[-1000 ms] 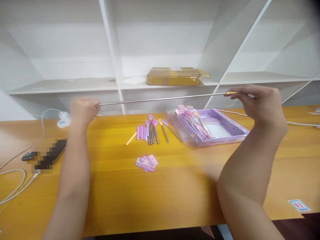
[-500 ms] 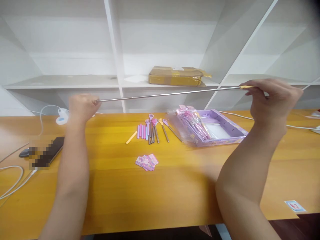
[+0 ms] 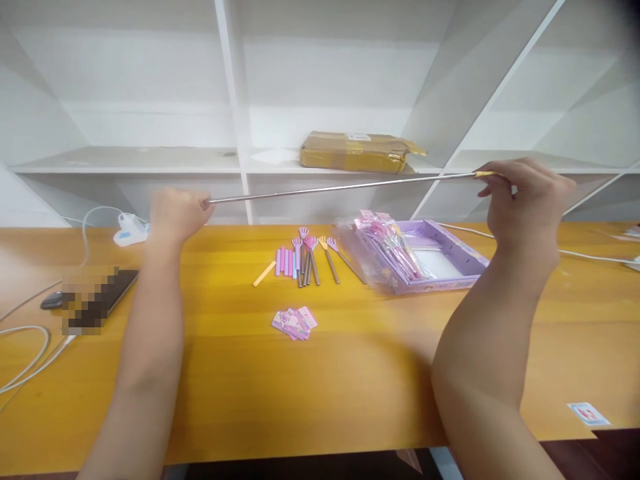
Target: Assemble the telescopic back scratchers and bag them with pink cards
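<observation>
An extended telescopic back scratcher [image 3: 340, 188] spans the air above the desk, its thin metal rod nearly level. My left hand [image 3: 177, 212] is closed in a fist around its left end, which is hidden. At the other end my right hand [image 3: 525, 193] pinches the yellow part, mostly covered by the fingers. Below lie several short back scratchers [image 3: 307, 263] with pink, purple and yellow claw heads. Beside them are purple, pink and blue grip sleeves [image 3: 285, 263] and one yellow grip sleeve [image 3: 264, 273]. Small pink printed cards [image 3: 295, 323] lie in a loose pile nearer me.
A purple display box [image 3: 465, 261] stands behind on the right, with plastic-wrapped back scratchers [image 3: 390, 247] at its left side. A taped carton [image 3: 357, 152] sits on the white shelf. To the left are a dark phone-like device [image 3: 120, 293], a mouse [image 3: 51, 301] and cables.
My right hand moved right, lengthening the visible span of the rod, then came back somewhat left. My left hand shifted slightly right. The things on the desk stay put.
</observation>
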### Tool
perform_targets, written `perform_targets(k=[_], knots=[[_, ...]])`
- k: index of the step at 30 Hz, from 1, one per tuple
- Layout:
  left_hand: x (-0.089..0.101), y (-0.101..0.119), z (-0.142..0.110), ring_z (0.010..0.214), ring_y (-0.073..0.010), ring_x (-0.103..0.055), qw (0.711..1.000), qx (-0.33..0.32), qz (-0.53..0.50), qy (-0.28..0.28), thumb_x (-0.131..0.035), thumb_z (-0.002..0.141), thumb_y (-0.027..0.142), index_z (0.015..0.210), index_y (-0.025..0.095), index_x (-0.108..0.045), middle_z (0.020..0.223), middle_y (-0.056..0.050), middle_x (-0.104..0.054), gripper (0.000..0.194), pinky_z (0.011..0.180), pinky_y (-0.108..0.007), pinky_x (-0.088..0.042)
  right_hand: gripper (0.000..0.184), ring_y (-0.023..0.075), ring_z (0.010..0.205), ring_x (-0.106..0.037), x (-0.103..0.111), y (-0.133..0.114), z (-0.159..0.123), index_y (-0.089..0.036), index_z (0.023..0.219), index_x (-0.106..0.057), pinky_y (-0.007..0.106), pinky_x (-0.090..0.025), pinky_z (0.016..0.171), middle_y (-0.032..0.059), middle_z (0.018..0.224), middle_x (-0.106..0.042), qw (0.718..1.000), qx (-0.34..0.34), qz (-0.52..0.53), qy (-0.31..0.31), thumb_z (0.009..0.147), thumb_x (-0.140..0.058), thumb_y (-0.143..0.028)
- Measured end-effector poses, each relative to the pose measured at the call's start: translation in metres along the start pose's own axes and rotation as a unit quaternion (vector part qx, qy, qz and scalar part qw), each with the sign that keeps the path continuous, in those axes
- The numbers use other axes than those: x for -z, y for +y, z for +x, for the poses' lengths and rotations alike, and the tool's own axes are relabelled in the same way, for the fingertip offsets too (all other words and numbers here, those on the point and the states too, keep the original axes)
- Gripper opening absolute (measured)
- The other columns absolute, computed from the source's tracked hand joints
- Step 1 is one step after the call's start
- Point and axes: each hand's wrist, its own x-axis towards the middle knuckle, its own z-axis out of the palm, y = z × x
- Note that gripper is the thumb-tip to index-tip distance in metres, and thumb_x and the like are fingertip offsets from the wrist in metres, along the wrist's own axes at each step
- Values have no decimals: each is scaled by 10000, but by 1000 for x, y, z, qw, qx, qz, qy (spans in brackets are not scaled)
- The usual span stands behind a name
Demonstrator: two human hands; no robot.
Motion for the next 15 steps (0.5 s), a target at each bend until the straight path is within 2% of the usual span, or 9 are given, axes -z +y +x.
perform_targets(k=[4, 6, 8, 10, 11, 12, 14, 15], knots=[[20, -2, -6, 787, -262, -627, 1000, 1, -7, -16, -585, 962, 351, 728, 230, -673, 649, -60, -602, 277, 719, -366, -348, 210, 187, 852, -739, 4, -3, 3, -213, 949, -824, 299, -525, 812, 96, 1000, -830, 999, -17, -39, -12, 964, -675, -66], [35, 2, -11, 790, -239, -599, 1000, -7, -3, -14, -570, 978, 335, 737, 215, -669, 657, -47, -583, 287, 723, -358, -330, 168, 189, 931, -748, 8, -8, 5, -203, 973, -829, 294, -518, 841, 115, 1021, -830, 999, 10, -26, -16, 1007, -686, -123], [47, 16, -17, 806, -241, -601, 1000, -13, 9, -6, -563, 991, 335, 767, 203, -694, 680, -50, -590, 290, 729, -361, -334, 159, 186, 922, -741, 8, -25, 4, -196, 1010, -839, 297, -500, 820, 125, 1020, -829, 998, 54, -7, -29, 1055, -689, -223], [55, 44, -24, 812, -259, -624, 1000, -10, 11, -9, -584, 986, 348, 803, 197, -732, 698, -71, -628, 280, 721, -370, -356, 227, 183, 918, -729, 1, -61, -5, -213, 1087, -843, 304, -471, 797, 116, 1048, -828, 993, 105, 8, -61, 1104, -645, -322], [56, 61, -28, 819, -270, -643, 1000, -16, 7, -13, -575, 993, 337, 843, 194, -755, 729, -87, -664, 274, 711, -371, -369, 250, 178, 940, -728, -5, -86, -12, -231, 1131, -835, 299, -458, 793, 98, 1071, -829, 986, 142, 22, -82, 1125, -598, -310], [55, 79, -33, 811, -283, -661, 1000, -14, 7, -20, -553, 990, 298, 852, 189, -767, 743, -105, -691, 276, 705, -375, -385, 284, 170, 966, -727, -11, -114, -22, -243, 1179, -819, 293, -450, 803, 77, 1086, -827, 976, 187, 49, -104, 1140, -538, -256], [50, 112, -43, 798, -295, -694, 996, -74, -10, -54, -501, 1000, 244, 900, 173, -788, 779, -136, -732, 312, 704, -378, -420, 338, 152, 881, -699, -25, -170, -42, -250, 1231, -783, 293, -399, 718, 37, 1080, -818, 942, 286, 82, -152, 1108, -486, -146], [47, 124, -47, 797, -309, -708, 995, -82, -7, -61, -477, 999, 222, 895, 163, -791, 779, -156, -737, 336, 706, -389, -433, 360, 147, 786, -649, -30, -195, -51, -243, 1213, -769, 308, -348, 665, 30, 1031, -802, 937, 294, 60, -178, 1091, -460, -105]])
